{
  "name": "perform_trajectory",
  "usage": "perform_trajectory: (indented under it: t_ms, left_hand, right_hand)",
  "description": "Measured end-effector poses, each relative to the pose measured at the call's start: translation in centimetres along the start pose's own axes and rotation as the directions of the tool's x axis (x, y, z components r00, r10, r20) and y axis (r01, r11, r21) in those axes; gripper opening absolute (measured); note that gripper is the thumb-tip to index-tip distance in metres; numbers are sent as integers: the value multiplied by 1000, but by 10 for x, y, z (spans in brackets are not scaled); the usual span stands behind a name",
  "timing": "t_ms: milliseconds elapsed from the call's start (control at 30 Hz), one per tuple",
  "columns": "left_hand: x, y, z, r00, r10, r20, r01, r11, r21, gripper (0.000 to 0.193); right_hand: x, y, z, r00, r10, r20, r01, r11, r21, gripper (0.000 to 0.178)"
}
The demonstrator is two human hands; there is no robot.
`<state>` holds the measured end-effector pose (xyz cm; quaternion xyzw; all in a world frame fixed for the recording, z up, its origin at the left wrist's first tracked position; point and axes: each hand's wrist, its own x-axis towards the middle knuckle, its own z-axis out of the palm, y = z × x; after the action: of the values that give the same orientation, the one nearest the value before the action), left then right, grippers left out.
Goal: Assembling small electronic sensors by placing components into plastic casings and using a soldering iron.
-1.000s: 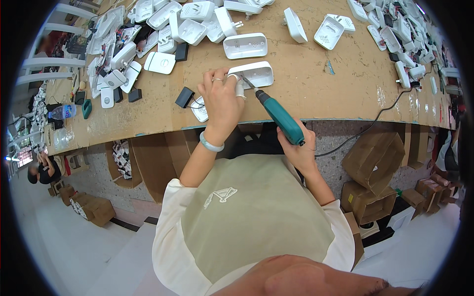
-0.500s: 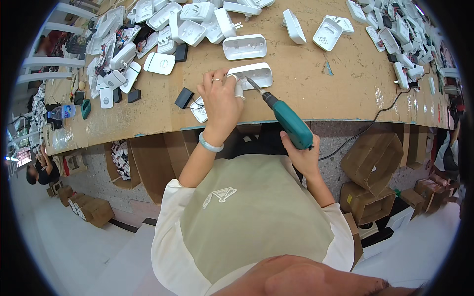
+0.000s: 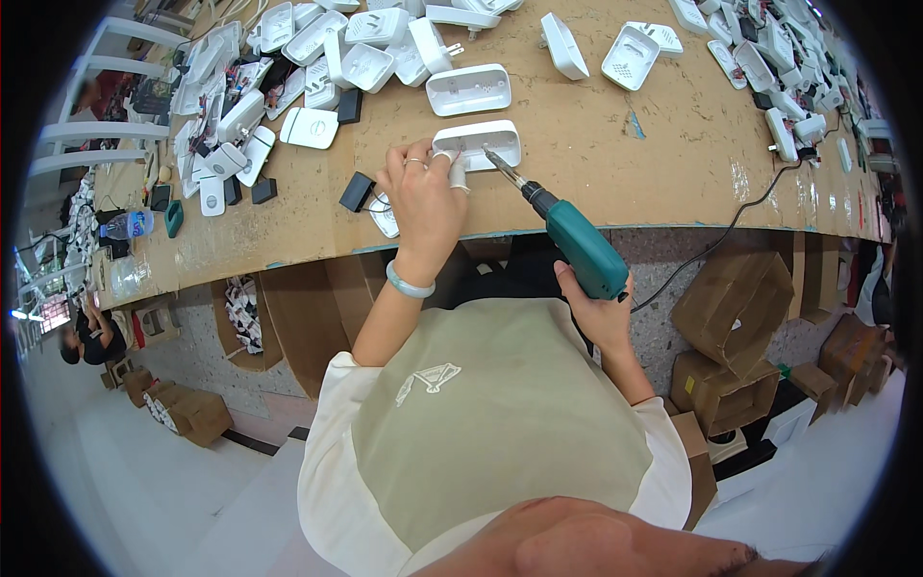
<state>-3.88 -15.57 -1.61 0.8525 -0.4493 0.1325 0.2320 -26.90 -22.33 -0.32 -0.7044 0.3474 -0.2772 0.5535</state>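
Note:
My left hand (image 3: pixel 425 204) grips the left end of a white plastic housing (image 3: pixel 504 139), an open, rounded oblong shell on the table. A white wrap covers one of its fingers. My right hand (image 3: pixel 600 310) is closed around the rear of a green corded electric screwdriver (image 3: pixel 585 246). The driver slants up and to the left, its bit reaching inside the shell; whether a screw is under the tip is too small to tell. Just left of my left hand lie a black block (image 3: pixel 357 191) and a white cover (image 3: pixel 385 219), partly hidden by that hand, with a thin wire between them.
Another open white shell (image 3: pixel 468 91) lies just beyond. White casings (image 3: pixel 312 127) pile up at the far left, with more casings (image 3: pixel 784 58) at the far right. The driver's black cord (image 3: pixel 716 238) runs right. Cardboard boxes (image 3: pixel 735 303) stand below the table edge (image 3: pixel 673 228).
The shell and driver tip sit slightly farther left in the picture, while the driver's rear end and my right hand have shifted a little right and down. Both hands keep their holds.

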Motion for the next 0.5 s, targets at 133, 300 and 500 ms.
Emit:
perform_trajectory:
  t_ms: [133,300,500]
  left_hand:
    - [-5,-3,1,1000,-22,19,21,1000,11,14]
    - [-8,2,-15,993,-15,-114,14,1000,-11,19]
    - [-23,-7,-18,989,-33,-142,3,978,-207,21]
  right_hand:
    - [-1,3,-1,1000,-2,-6,3,1000,23,11]
    - [-1,2,-3,1000,2,-2,-2,1000,-5,11]
    - [3,2,2,1000,21,0,-21,1000,15,12]
